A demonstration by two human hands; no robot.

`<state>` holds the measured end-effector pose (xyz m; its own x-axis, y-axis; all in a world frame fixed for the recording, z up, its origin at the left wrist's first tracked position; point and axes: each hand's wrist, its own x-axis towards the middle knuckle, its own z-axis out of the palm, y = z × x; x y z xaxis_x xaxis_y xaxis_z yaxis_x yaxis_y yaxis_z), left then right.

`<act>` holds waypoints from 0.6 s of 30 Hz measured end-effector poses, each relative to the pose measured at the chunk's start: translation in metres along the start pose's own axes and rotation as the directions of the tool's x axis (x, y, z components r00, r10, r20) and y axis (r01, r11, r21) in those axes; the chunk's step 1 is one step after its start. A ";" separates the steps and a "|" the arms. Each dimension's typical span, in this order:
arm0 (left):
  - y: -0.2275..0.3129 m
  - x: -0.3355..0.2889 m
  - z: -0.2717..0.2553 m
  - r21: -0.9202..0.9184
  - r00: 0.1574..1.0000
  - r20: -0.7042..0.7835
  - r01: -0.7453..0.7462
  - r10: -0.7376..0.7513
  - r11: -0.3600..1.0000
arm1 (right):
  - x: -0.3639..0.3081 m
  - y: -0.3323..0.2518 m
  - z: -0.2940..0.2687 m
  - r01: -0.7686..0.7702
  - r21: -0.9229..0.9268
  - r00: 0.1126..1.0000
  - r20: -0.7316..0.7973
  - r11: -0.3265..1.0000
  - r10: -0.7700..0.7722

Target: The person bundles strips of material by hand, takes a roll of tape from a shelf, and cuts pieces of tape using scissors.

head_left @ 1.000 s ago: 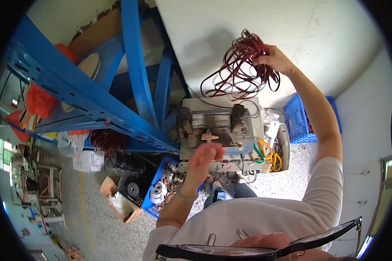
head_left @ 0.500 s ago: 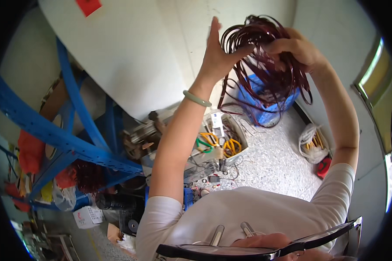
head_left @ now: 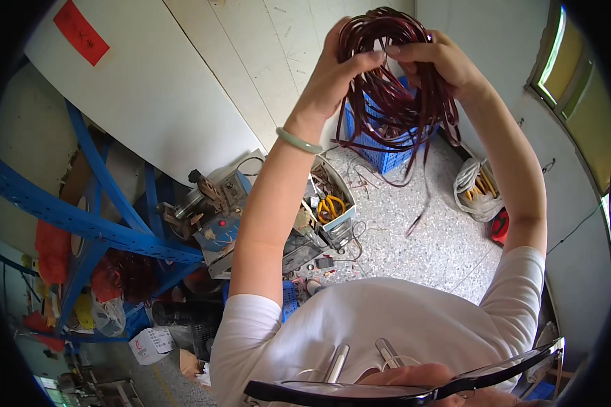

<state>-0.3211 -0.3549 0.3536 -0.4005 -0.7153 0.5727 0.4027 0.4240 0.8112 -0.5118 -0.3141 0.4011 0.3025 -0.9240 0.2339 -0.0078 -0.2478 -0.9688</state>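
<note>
Both my hands hold up a bundle of dark red wire point(head_left: 394, 88), looped into a loose coil. My left hand point(head_left: 334, 71) grips the coil's left side, its thumb laid over the front strands and its fingers hidden behind. On the opposite side my right hand point(head_left: 448, 62) is wrapped round the loops, thumb pointing inward near the left thumb. Several loops sag beneath the hands, and one loose end trails down toward the floor. Behind the coil stands a blue plastic basket point(head_left: 387, 159), partly covered by the hanging strands.
A box of tools with yellow-handled pliers point(head_left: 331, 209) stands beside a small bench machine point(head_left: 217, 210). Blue metal shelving point(head_left: 81, 217) is on the left. A white bag with yellow sticks point(head_left: 478, 190) sits on the speckled floor point(head_left: 414, 251) by the right wall.
My left hand, open with fingers raised before, has closed on the coil's left side. The coil has shifted slightly up and left, and a loose end now hangs lower.
</note>
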 end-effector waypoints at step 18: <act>0.018 -0.050 -0.028 0.242 0.967 -0.251 0.032 0.031 0.970 | 0.039 -0.003 0.059 0.064 0.067 0.990 0.123 0.996 -0.072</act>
<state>-0.2705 -0.3269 0.3357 -0.1682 -0.8184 0.5495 0.1788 0.5229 0.8335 -0.4440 -0.3319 0.4084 0.4172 -0.8609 0.2912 0.0756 -0.2865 -0.9551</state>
